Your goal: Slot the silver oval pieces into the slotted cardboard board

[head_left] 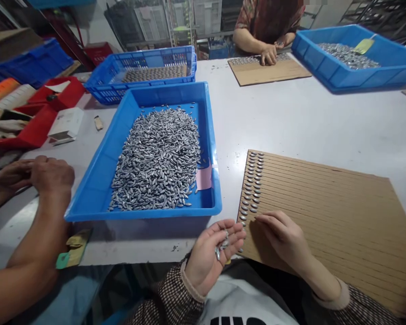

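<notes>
Head view, L hand [211, 253] palm-up cupping metal pcs [222, 246], R hand [282, 237] fingertips pinched on slotted board [331, 212]

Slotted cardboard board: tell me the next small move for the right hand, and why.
Probably press one more metal piece into the slotted board just below the last filled slot. The right hand rests with its fingers at the bottom of the two filled columns of pieces, and the cupped left hand holds a few loose pieces beside it.

The white table [307, 117] carried three blue trays [98, 180], two slotted cardboard sheets [341, 216] and a small white box [66, 124].
</notes>
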Demonstrator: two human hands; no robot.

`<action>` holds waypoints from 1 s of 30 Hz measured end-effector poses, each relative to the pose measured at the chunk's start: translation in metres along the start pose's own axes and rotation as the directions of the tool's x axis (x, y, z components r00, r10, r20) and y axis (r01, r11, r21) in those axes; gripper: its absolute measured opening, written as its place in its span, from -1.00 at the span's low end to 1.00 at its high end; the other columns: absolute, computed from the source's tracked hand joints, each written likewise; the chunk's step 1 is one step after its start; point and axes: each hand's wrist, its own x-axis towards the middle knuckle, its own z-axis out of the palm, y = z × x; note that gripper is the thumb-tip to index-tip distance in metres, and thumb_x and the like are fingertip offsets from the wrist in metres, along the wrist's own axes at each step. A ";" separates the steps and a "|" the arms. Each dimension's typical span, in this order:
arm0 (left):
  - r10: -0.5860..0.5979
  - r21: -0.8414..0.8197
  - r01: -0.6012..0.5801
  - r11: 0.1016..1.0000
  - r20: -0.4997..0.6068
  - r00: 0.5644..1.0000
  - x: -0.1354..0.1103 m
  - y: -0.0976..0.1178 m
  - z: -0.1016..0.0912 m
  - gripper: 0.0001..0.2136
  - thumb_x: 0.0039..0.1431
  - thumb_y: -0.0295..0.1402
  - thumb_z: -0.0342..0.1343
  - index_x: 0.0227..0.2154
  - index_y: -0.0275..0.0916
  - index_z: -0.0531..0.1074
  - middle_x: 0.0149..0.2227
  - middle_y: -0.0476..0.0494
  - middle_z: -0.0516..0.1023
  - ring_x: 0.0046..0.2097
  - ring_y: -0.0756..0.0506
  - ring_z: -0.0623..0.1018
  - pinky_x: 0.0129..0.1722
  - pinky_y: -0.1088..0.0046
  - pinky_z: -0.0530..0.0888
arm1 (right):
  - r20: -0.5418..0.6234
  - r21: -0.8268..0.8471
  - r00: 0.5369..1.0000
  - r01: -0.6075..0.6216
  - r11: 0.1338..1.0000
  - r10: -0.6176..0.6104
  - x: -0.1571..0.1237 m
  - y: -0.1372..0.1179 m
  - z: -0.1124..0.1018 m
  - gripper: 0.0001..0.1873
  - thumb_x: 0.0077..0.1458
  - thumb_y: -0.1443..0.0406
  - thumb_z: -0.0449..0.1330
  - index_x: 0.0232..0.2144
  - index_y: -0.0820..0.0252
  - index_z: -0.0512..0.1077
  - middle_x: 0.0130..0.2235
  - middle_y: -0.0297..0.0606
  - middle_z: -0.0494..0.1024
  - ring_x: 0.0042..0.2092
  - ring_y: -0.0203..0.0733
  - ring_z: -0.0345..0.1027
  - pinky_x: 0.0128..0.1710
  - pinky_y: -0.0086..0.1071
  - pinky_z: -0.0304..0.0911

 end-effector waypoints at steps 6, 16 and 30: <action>0.037 0.023 -0.037 0.999 0.001 0.999 0.003 -0.009 -0.003 -0.86 0.17 -0.48 0.16 -0.20 -0.33 0.38 0.02 -0.39 0.53 0.03 -0.21 0.56 0.02 0.33 0.50 | 0.082 -0.119 0.994 0.083 0.989 -0.074 0.002 0.006 0.016 -0.76 0.25 0.43 0.07 -0.12 0.12 0.48 -0.21 -0.17 0.53 -0.19 -0.13 0.36 -0.22 -0.26 0.35; 0.005 -0.004 -0.005 1.000 0.004 1.000 0.004 -0.012 -0.001 -0.82 0.23 -0.42 0.11 -0.13 -0.36 0.41 0.02 -0.41 0.53 0.03 -0.22 0.55 0.05 0.30 0.48 | 0.118 -0.166 0.989 0.110 0.980 -0.091 0.000 0.011 0.013 -0.75 0.23 0.43 0.07 -0.12 0.14 0.48 -0.20 -0.15 0.49 -0.18 -0.12 0.31 -0.23 -0.26 0.33; 0.039 0.022 -0.042 0.999 0.118 0.992 0.011 -0.025 0.004 -0.74 0.16 -0.52 0.14 -0.07 -0.31 0.40 -0.09 -0.27 0.55 -0.16 -0.04 0.56 -0.12 0.43 0.47 | 0.126 0.128 0.984 0.110 0.986 -0.126 0.011 -0.050 -0.003 -0.66 0.19 0.43 0.14 0.01 0.09 0.42 -0.13 -0.11 0.41 -0.13 -0.09 0.30 -0.22 -0.19 0.36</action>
